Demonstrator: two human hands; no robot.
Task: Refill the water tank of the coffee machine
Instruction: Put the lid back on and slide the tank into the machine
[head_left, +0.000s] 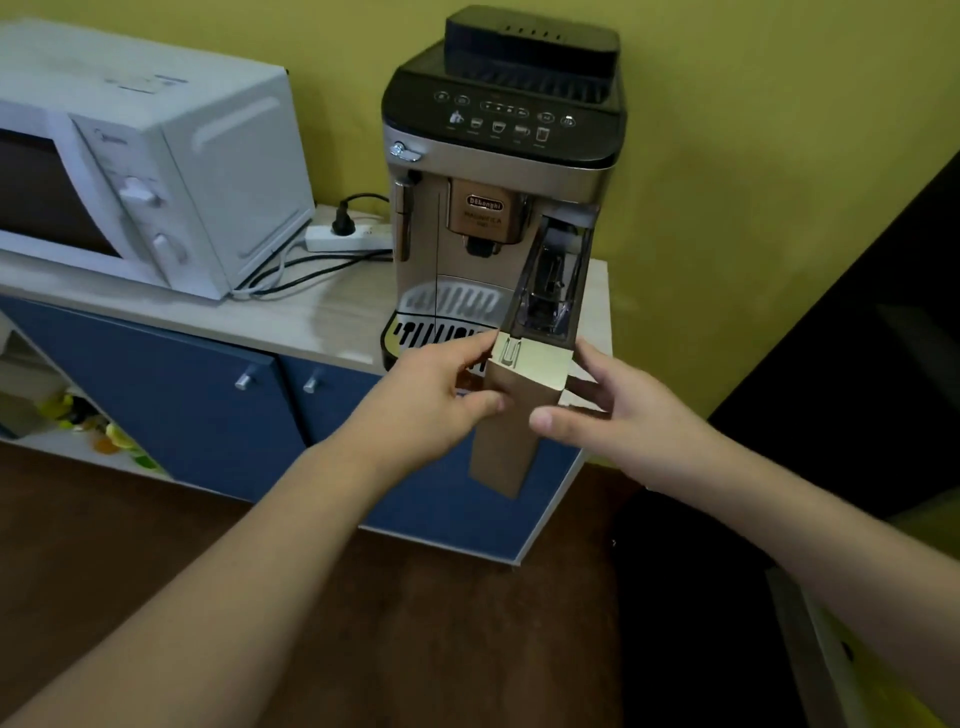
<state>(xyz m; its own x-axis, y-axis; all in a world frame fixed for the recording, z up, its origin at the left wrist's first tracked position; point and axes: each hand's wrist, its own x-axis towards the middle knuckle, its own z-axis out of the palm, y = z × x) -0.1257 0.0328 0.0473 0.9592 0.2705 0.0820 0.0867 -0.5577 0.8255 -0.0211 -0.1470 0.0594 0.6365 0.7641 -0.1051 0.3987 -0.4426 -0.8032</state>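
Left hand (441, 395) and right hand (618, 410), arms outstretched, grip beige-fronted clear plastic water tank (524, 384) — part-drawn from silver-black coffee machine (498, 171).

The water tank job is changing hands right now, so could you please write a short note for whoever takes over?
Left hand: gripping the left side of the water tank.
Right hand: gripping its right side, thumb across the front panel.
Tank: drawn partly forward out of its slot on the right of the coffee machine, clear rear part still in the slot. Water level cannot be told.
Machine stands on the counter beside the microwave.
Done: tank gripped and partly out.
Left: pull it free, fill it, slide it back.
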